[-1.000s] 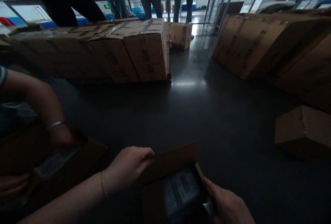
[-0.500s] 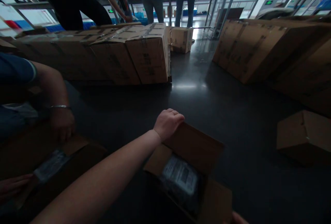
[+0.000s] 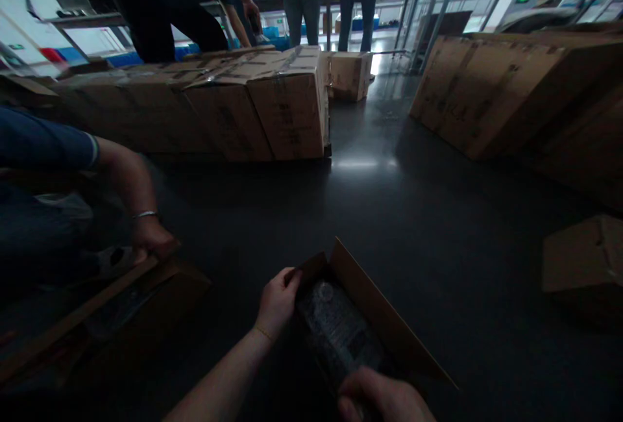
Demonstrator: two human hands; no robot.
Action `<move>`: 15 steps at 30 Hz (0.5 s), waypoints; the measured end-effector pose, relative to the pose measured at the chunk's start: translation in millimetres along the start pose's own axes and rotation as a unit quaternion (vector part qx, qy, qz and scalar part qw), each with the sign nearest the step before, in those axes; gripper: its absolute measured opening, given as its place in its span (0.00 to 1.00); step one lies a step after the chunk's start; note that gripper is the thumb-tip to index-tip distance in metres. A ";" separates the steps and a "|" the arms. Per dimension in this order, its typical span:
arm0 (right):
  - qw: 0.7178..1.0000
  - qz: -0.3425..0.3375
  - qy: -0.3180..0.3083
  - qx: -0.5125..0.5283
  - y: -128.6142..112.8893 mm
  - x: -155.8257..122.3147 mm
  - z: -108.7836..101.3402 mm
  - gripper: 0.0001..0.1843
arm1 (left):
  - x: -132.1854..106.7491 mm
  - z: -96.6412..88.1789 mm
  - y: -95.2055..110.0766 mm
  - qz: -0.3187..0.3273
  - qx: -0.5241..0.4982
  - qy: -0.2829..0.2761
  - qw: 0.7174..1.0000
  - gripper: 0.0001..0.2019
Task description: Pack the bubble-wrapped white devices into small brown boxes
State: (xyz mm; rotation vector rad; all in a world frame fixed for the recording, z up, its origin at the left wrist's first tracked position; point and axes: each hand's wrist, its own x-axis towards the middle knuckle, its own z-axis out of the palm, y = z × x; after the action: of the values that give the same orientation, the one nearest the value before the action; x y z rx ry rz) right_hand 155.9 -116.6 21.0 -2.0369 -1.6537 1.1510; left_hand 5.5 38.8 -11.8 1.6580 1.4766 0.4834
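Observation:
A small open cardboard box (image 3: 389, 318) sits on the floor in front of me, its long far flap standing up. Inside lies a dark item in clear plastic wrap (image 3: 341, 331); its kind does not show. My left hand (image 3: 277, 298) is closed on the short flap at the box's left end, thumb on top. At the near end, over the wrapped item, my right hand (image 3: 382, 396) has its fingers curled in. What those fingers hold, if anything, is hidden in the dark.
To the left, a co-worker's hand (image 3: 153, 240) grips the edge of another open carton (image 3: 146, 324). Large taped cartons (image 3: 287, 113) stand in a row ahead, and more cartons (image 3: 481, 91) stand to the right. A smaller box (image 3: 579, 253) rests at the far right. Several people stand behind.
My left hand has moved from the long far flap down to the short left flap. My right hand has come in over the near end. The co-worker's hand has shifted onto their carton's edge.

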 end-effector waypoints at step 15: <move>0.976 0.071 0.014 -0.204 12.4 56.8 -18.5 0.13 | -11.9 24.9 50.2 0.093 0.314 -0.128 0.936 0.13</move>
State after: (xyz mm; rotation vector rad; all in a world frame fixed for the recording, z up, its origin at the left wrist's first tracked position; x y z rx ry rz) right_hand 179.5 -63.6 2.0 -2.4388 -1.8816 0.8688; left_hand 52.5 21.8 16.3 2.2701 1.3567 -0.1362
